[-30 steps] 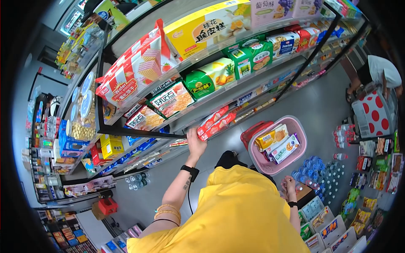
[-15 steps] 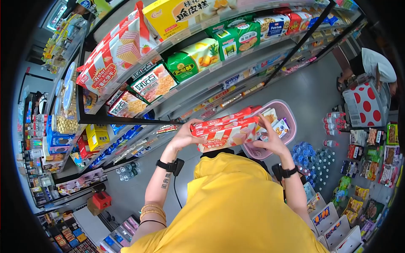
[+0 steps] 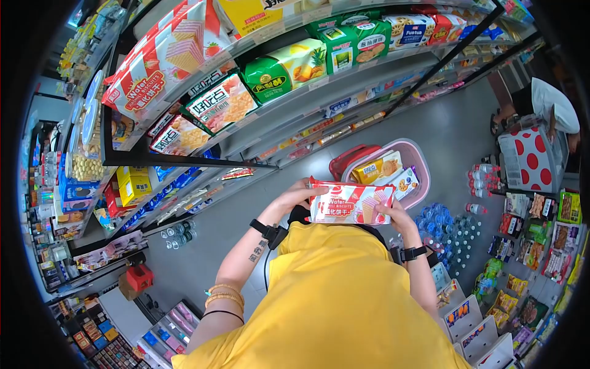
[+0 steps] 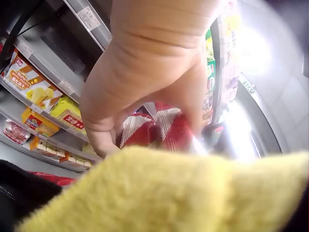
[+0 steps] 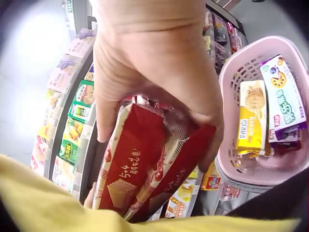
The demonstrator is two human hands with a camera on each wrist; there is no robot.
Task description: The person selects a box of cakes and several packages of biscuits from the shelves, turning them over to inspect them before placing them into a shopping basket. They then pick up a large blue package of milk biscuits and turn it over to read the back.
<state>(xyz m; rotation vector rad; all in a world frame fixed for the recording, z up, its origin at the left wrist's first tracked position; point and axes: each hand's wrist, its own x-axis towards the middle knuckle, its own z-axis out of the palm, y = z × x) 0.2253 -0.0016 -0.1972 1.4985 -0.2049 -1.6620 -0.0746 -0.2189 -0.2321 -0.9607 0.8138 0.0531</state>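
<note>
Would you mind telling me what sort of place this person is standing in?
Probably a small grocery shop: shelves full of biscuit packets, a pink basket holding goods, and packs of bottled water nearby.

Red wafer pack level, held over yellow shirt

The held pack reads "Wafer" — a shelf box, "Fuetua".

Pink basket on grey floor, biscuit packs inside. Bottled water clustered just beside it. Snack-stocked shelves above; red-spotted white box well apart at right.
</note>
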